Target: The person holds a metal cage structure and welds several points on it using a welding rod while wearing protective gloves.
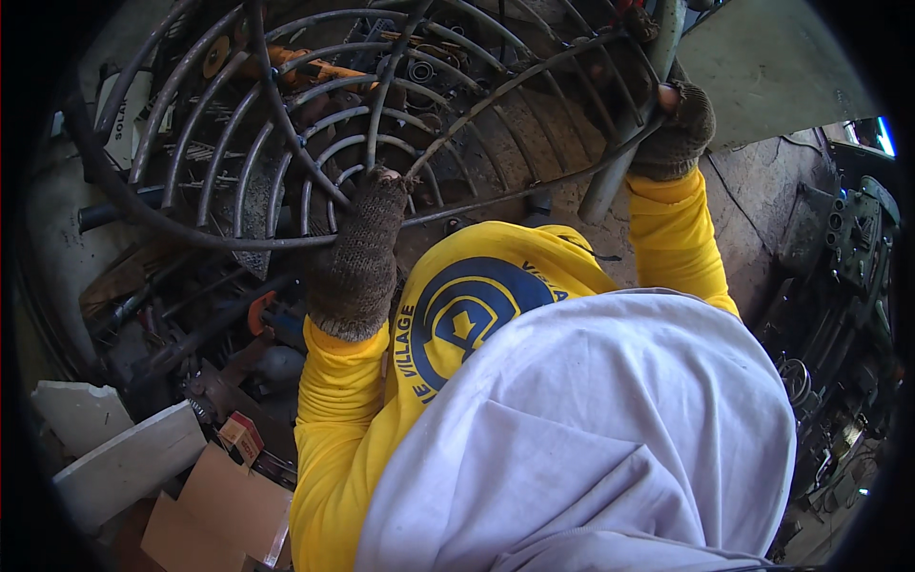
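A large metal grate [307, 191] of curved, concentric rods joined by crossing bars spans the upper part of the view. My left hand [364, 243], in a brown knitted glove, is closed on the grate where several bars meet. At the upper right, my right hand [679, 133], in a like glove, is closed where the grate's outer rim meets a thick grey pipe [610, 181]. Its bare thumb tip shows beside the pipe, and the other fingers are mostly hidden. Through the rods, an orange power tool [319, 71] shows beneath the grate.
To the lower left lie a cardboard box [224, 505], pale boards [138, 462] and a small red box [241, 437] among scrap metal. Dark metal parts [853, 238] crowd the right side. A grey sheet [772, 71] lies at the upper right. Pale cloth [591, 419] covers the lower middle.
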